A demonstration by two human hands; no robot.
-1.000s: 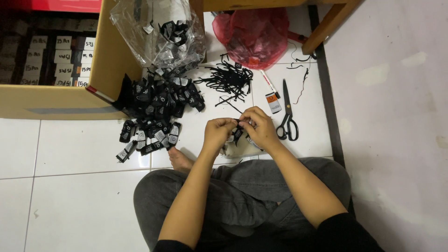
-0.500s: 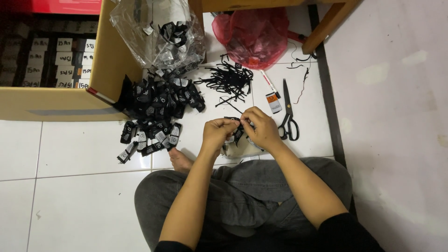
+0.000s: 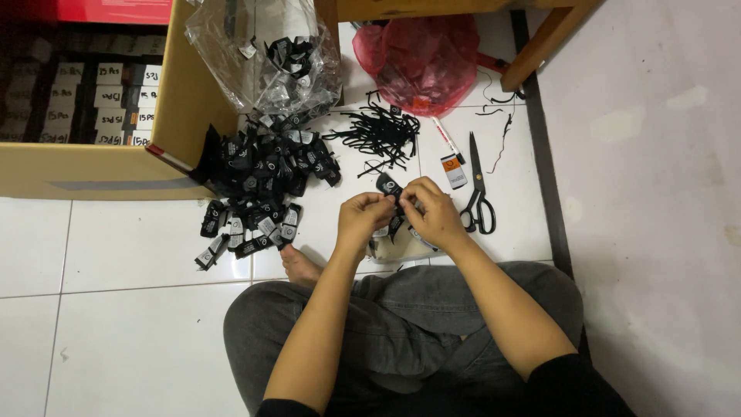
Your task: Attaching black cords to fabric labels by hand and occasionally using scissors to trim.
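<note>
I sit cross-legged on white floor tiles. My left hand (image 3: 363,218) and my right hand (image 3: 432,214) meet above my knees and both pinch a small black tag (image 3: 390,186) with a pale mark. More such tags hang below my fingers. A heap of black tags (image 3: 258,181) lies on the floor to the left of my hands. A bundle of thin black strings (image 3: 378,133) lies just beyond them.
Black scissors (image 3: 477,197) and a white marker pen (image 3: 448,153) lie right of my hands. A clear plastic bag (image 3: 258,58) of tags and a red plastic bag (image 3: 421,58) sit further off. A cardboard box (image 3: 100,166) with labelled packs stands left. A wooden table leg (image 3: 544,46) rises at upper right.
My hands stay together in the same spot; the fingers have shifted slightly on the tag. Nothing else has moved.
</note>
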